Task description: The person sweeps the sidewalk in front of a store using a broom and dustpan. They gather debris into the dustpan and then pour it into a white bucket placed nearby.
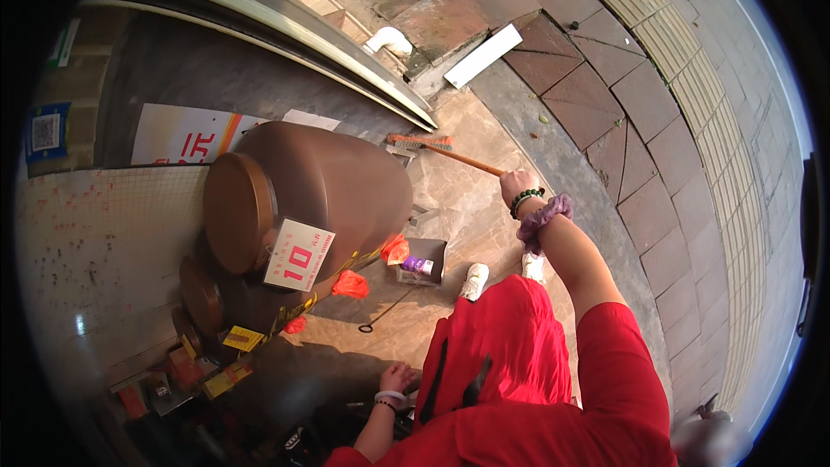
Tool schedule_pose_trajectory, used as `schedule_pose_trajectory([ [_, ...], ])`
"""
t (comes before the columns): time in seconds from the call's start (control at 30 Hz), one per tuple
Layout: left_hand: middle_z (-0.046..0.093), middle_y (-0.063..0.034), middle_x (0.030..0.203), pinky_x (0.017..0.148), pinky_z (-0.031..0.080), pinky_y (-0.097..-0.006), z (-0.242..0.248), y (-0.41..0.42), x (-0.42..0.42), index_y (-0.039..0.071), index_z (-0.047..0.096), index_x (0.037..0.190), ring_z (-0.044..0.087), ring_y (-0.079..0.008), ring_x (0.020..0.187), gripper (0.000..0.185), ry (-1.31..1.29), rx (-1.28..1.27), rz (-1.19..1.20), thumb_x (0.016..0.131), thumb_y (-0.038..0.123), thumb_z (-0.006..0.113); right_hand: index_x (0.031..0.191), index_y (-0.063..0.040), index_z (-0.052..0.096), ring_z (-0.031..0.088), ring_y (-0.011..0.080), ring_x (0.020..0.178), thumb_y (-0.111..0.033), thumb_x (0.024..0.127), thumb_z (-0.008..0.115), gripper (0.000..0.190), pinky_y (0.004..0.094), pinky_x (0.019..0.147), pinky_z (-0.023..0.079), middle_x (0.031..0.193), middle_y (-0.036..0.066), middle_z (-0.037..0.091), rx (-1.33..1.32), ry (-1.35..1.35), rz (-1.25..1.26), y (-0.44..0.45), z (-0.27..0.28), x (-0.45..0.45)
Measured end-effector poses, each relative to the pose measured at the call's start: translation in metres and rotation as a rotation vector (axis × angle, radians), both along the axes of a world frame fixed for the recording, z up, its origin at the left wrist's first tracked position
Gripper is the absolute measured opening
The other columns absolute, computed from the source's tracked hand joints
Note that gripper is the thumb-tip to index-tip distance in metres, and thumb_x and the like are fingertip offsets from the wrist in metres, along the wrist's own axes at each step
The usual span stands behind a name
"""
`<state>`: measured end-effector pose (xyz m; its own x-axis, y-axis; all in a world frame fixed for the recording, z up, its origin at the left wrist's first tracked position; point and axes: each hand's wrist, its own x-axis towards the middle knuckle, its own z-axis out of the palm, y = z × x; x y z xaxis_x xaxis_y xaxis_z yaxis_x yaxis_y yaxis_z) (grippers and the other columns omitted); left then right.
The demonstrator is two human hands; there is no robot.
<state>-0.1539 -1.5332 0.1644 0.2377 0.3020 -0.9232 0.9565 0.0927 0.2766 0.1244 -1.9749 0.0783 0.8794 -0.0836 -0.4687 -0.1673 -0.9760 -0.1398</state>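
My right hand (pixel 519 187) is closed around the orange-brown handle (pixel 468 160) of a long-handled brush, with the arm stretched forward. The brush head (pixel 421 143), with orange bristles, is by the tiled floor near the end of a metal door track. It lies just beyond a large brown lidded jar. My left hand (pixel 397 377) hangs low beside my red clothing, fingers loosely bent, with nothing seen in it. A thin rod with a ring end (pixel 366 328) lies on the floor ahead of that hand.
Large brown jars (pixel 350 175) stand at left, one bearing a price card (pixel 299 255). A grey open box (pixel 428 253) holds a purple item. A white board (pixel 483 56) lies on the paving by a white pipe elbow (pixel 389 43). A blurred person (pixel 710 438) is at lower right.
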Motion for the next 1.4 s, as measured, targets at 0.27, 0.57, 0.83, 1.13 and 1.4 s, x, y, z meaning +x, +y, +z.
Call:
schedule_pose_trajectory([
  [0.27, 0.05, -0.0133, 0.1, 0.07, 0.049, -0.0346, 0.002, -0.026, -0.01, 0.0, 0.042, 0.105, 0.055, -0.0253, 0.085, 0.026, 0.033, -0.059, 0.05, 0.083, 0.012, 0.048, 0.081, -0.004, 0.06, 0.06, 0.0253, 0.071, -0.011, 0.076, 0.044, 0.017, 0.0336, 0.06, 0.048, 0.075, 0.014, 0.061, 0.088, 0.008, -0.093, -0.026, 0.016, -0.02],
  [0.57, 0.051, -0.0152, 0.104, 0.073, 0.047, -0.0348, -0.009, -0.028, -0.002, 0.001, 0.042, 0.106, 0.055, -0.0282, 0.088, 0.027, 0.005, -0.085, 0.087, 0.082, 0.013, 0.049, 0.091, -0.004, 0.049, 0.055, 0.0261, 0.06, -0.009, 0.074, 0.045, 0.018, 0.0346, 0.049, 0.044, 0.066, 0.013, 0.054, -0.055, -0.33, 0.246, -0.07, 0.097, -0.028],
  [0.83, 0.049, -0.0166, 0.102, 0.07, 0.049, -0.0344, -0.008, -0.033, 0.01, -0.002, 0.043, 0.105, 0.056, -0.0281, 0.085, 0.028, -0.002, -0.097, 0.052, 0.083, 0.013, 0.048, 0.096, -0.009, 0.05, 0.052, 0.024, 0.061, -0.003, 0.068, 0.045, 0.029, 0.035, 0.05, 0.042, 0.063, 0.008, 0.05, -0.034, -0.489, 0.257, -0.118, 0.199, -0.05],
  [1.13, 0.052, -0.0153, 0.097, 0.064, 0.051, -0.0324, -0.019, -0.04, 0.029, -0.002, 0.046, 0.101, 0.058, -0.0267, 0.08, 0.025, -0.013, -0.077, -0.049, 0.082, 0.014, 0.049, 0.093, -0.007, 0.056, 0.054, 0.0239, 0.055, -0.001, 0.061, 0.063, 0.033, 0.0319, 0.047, 0.043, 0.065, 0.008, 0.055, 0.291, -0.793, 0.01, -0.141, 0.264, -0.133],
  [1.4, 0.051, -0.0164, 0.102, 0.072, 0.049, -0.0346, -0.012, -0.053, 0.047, -0.001, 0.044, 0.104, 0.056, -0.0271, 0.086, 0.025, -0.029, -0.115, -0.138, 0.084, 0.013, 0.047, 0.098, -0.008, 0.058, 0.052, 0.024, 0.052, 0.003, 0.062, 0.062, 0.039, 0.0308, 0.046, 0.042, 0.064, 0.009, 0.053, 0.429, -0.701, -0.21, -0.11, 0.231, -0.208],
])
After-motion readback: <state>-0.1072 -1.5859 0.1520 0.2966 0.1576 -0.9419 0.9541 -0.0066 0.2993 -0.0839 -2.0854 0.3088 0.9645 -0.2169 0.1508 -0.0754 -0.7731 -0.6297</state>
